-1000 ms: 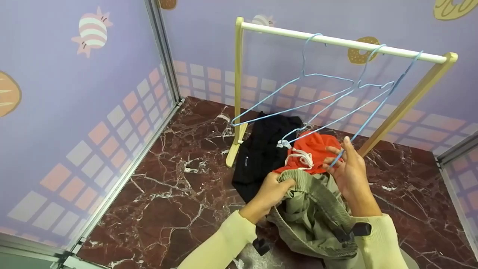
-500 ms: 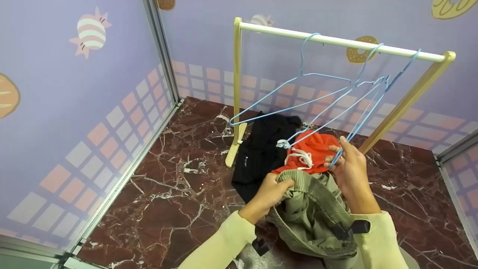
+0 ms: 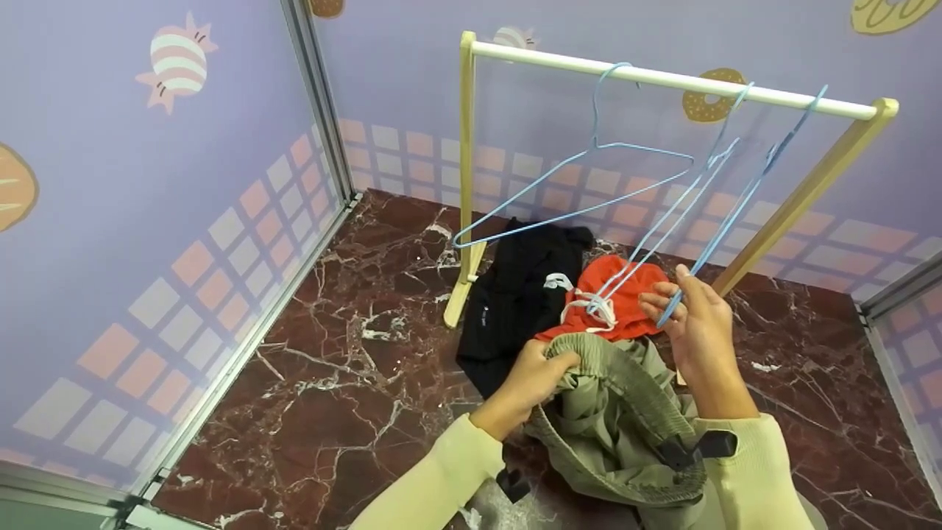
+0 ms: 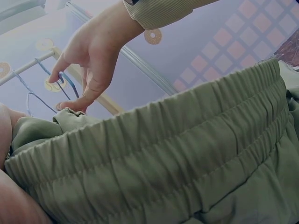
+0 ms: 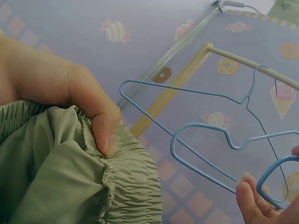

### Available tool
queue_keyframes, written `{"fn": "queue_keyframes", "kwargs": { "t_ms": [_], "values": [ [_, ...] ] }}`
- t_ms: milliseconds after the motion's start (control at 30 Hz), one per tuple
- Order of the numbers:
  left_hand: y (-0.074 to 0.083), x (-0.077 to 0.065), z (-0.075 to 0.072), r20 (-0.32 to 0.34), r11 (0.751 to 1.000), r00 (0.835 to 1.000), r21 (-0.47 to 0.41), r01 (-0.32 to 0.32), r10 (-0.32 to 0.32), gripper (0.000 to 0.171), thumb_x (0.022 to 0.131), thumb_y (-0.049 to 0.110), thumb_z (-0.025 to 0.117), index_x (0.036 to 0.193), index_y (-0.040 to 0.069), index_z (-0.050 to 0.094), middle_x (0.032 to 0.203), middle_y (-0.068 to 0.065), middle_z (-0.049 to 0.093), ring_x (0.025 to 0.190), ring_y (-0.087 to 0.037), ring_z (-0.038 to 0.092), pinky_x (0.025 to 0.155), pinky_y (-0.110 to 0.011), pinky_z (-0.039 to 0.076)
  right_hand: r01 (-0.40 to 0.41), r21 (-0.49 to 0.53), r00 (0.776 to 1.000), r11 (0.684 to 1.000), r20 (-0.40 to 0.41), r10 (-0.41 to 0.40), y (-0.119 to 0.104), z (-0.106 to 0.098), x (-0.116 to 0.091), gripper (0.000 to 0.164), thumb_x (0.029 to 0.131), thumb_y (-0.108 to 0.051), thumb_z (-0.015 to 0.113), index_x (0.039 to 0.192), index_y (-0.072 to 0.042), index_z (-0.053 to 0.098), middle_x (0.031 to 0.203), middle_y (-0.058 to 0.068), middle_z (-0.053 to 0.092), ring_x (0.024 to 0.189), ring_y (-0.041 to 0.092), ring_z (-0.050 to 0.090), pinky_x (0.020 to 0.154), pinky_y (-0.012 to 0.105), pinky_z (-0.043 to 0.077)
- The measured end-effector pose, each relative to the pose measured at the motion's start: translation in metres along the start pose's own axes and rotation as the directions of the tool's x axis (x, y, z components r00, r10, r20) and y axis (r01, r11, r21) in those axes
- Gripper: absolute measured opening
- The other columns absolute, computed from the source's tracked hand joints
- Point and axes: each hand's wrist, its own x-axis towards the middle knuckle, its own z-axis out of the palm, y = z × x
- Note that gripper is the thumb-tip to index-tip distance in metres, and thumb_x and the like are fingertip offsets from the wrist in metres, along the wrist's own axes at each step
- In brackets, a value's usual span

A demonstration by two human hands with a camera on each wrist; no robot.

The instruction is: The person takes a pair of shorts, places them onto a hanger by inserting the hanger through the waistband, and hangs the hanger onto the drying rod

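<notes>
A black garment [image 3: 508, 294] lies on the marbled surface [image 3: 331, 412], its white lettering [image 3: 483, 316] too small to read. Next, the left hand [image 3: 533, 379] has its grip pinched on the gathered waistband of a green garment [image 3: 618, 419], in front of a red one [image 3: 633, 294] with a white drawstring. Rightmost, the right hand's [image 3: 699, 338] grip holds the lower end of a blue hanger [image 3: 778, 154] hooked over the rack [image 3: 662, 77].
</notes>
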Motion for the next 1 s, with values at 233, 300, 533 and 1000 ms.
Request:
{"fn": "queue_keyframes", "kwargs": {
  "t_ms": [233, 300, 533, 1000],
  "values": [
    [0.001, 0.001, 0.001, -0.001, 1.000, 1.000, -0.001, 0.000, 0.000, 0.014, 0.079, 0.011, 0.056, 0.067, 0.018, 0.054, 0.060, 0.007, 0.043, 0.053, -0.009, 0.038, 0.054, -0.025, 0.035, 0.026, 0.085, 0.999, 0.996, 0.023, -0.028, -0.004, -0.001, -0.002, 0.035, 0.087, -0.017, 0.061, 0.111, 0.001, 0.042, 0.082, 0.014, 0.060, 0.077, 0.027, 0.067, 0.078, 0.035, 0.053],
    [0.001, 0.000, 0.001, 0.003, 1.000, 1.000, 0.001, 0.001, -0.001, 0.015, 0.079, 0.011, 0.056, 0.066, 0.018, 0.053, 0.059, 0.007, 0.041, 0.053, -0.009, 0.037, 0.054, -0.025, 0.035, 0.027, 0.116, 0.999, 0.993, 0.028, -0.031, -0.004, -0.001, -0.004, 0.033, 0.087, -0.014, 0.061, 0.110, 0.002, 0.044, 0.082, 0.015, 0.060, 0.079, 0.029, 0.067, 0.080, 0.037, 0.052],
    [0.000, 0.000, 0.001, 0.012, 1.000, 1.000, -0.015, -0.012, 0.012, 0.011, 0.080, 0.013, 0.056, 0.071, 0.019, 0.057, 0.063, 0.008, 0.045, 0.058, -0.009, 0.041, 0.058, -0.025, 0.037, 0.071, 0.166, 0.997, 0.984, 0.030, -0.077, 0.001, 0.000, -0.009, 0.017, 0.092, -0.009, 0.050, 0.104, 0.003, 0.045, 0.083, 0.015, 0.060, 0.080, 0.028, 0.067, 0.081, 0.035, 0.051],
    [0.001, -0.002, 0.001, -0.002, 0.999, 0.999, -0.031, 0.041, -0.041, 0.008, 0.079, 0.016, 0.057, 0.072, 0.020, 0.059, 0.052, 0.009, 0.038, 0.041, -0.008, 0.030, 0.041, -0.025, 0.031, 0.101, 0.107, 0.995, 0.989, -0.007, -0.101, 0.006, -0.004, -0.017, 0.028, 0.094, -0.007, 0.044, 0.119, 0.003, 0.035, 0.086, 0.013, 0.057, 0.086, 0.027, 0.066, 0.085, 0.034, 0.050]
  ]
}}
